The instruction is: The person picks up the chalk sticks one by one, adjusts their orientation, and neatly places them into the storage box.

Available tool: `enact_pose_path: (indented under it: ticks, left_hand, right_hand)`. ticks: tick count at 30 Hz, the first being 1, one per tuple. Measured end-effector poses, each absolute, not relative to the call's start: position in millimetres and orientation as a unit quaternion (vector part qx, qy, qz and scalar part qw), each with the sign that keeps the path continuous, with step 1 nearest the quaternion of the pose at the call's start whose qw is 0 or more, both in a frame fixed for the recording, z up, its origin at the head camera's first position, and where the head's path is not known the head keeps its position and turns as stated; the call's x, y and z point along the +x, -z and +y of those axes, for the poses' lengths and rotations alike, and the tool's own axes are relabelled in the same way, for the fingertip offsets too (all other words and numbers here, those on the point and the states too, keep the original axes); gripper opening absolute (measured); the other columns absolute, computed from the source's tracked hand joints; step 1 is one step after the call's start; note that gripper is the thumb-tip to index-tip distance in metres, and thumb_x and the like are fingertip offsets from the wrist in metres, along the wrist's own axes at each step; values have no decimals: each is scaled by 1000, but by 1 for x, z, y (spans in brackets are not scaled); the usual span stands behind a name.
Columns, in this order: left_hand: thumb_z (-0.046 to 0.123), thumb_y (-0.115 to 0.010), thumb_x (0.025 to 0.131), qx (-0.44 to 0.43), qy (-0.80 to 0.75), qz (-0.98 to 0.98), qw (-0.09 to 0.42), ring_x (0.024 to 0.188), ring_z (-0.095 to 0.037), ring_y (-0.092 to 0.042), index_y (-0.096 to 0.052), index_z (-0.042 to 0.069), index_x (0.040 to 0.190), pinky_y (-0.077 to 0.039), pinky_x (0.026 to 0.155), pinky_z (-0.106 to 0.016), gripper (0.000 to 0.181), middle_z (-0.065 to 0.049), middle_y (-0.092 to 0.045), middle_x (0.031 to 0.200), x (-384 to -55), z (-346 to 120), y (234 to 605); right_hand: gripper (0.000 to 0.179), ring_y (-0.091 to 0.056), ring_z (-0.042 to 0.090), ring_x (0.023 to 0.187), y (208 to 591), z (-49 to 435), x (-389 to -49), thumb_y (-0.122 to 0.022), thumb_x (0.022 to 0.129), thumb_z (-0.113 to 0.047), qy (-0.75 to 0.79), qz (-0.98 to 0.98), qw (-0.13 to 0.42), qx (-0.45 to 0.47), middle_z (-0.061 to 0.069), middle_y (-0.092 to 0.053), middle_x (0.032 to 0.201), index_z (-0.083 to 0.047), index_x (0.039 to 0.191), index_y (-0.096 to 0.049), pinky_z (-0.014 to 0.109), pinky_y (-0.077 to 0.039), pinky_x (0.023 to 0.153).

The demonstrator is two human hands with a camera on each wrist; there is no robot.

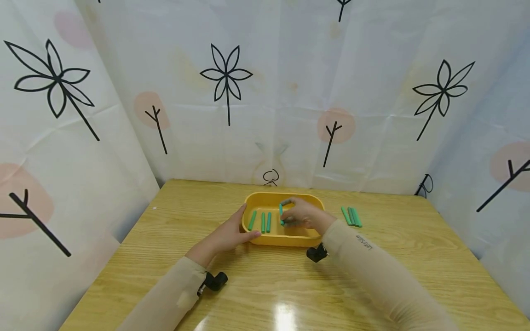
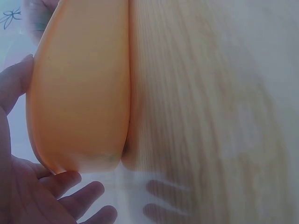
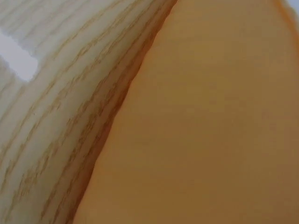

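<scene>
In the head view a yellow plastic tray [image 1: 285, 240] stands on the table. My left hand [image 1: 227, 233] grips its left end, the thumb on the near rim and the fingers round the corner. The left wrist view shows the tray's outer wall [image 2: 84, 93] between thumb and fingers. Inside the tray, my right hand [image 1: 301, 214] pinches a slim teal stick [image 1: 281, 214] that stands roughly lengthwise. Left of it lie two green sticks [image 1: 263, 222] and a teal stick [image 1: 268, 222], spaced apart. The right wrist view shows only the tray's wall [image 3: 201, 121] and tabletop, the hand hidden.
To the right of the tray, several green sticks [image 1: 352, 216] lie close together on the wooden table [image 1: 256, 285]. A patterned white curtain [image 1: 281, 92] hangs behind the table and along its sides. A small black object [image 1: 423, 185] is at the back right corner.
</scene>
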State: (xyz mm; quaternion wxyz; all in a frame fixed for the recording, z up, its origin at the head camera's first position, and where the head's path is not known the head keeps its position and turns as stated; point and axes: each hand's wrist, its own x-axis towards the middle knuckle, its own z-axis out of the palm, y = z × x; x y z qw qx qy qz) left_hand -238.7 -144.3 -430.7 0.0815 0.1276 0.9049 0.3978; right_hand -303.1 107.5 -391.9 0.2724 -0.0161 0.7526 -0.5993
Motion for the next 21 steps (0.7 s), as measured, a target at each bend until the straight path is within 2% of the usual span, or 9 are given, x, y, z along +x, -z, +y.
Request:
enact_pose_path:
  ticks: [5, 9, 13, 21]
  left_hand:
    - [53, -71, 90, 128, -399, 904, 82, 149, -35, -24, -3, 14, 163, -24, 117, -55, 108, -14, -14, 166, -240, -144, 432]
    - [52, -71, 90, 128, -403, 902, 83, 148, -35, -24, -3, 14, 163, -24, 117, -55, 107, -13, -13, 166, -242, -144, 434]
    - [52, -71, 90, 125, -404, 902, 83, 149, -35, -23, -2, 15, 163, -24, 117, -55, 107, -13, -13, 166, -242, -144, 434]
    - [53, -71, 90, 129, -399, 904, 80, 148, -37, -25, -3, 13, 163, -25, 117, -56, 107, -15, -14, 166, -242, -144, 435]
  right_hand:
    - [60, -63, 22, 80, 399, 104, -307, -63, 93, 9, 572, 773, 273, -10, 17, -58, 103, 0, 147, -40, 38, -58, 81]
    - [60, -63, 24, 80, 402, 100, -309, -64, 91, 11, 564, 782, 265, -5, 18, -59, 102, 1, 146, -42, 37, -59, 77]
    - [59, -64, 24, 77, 405, 96, -309, -65, 89, 12, 558, 788, 259, 0, 18, -60, 97, 2, 143, -43, 36, -60, 73]
    - [58, -64, 23, 72, 408, 89, -306, -66, 88, 12, 549, 795, 257, 8, 16, -61, 91, 3, 141, -44, 39, -60, 76]
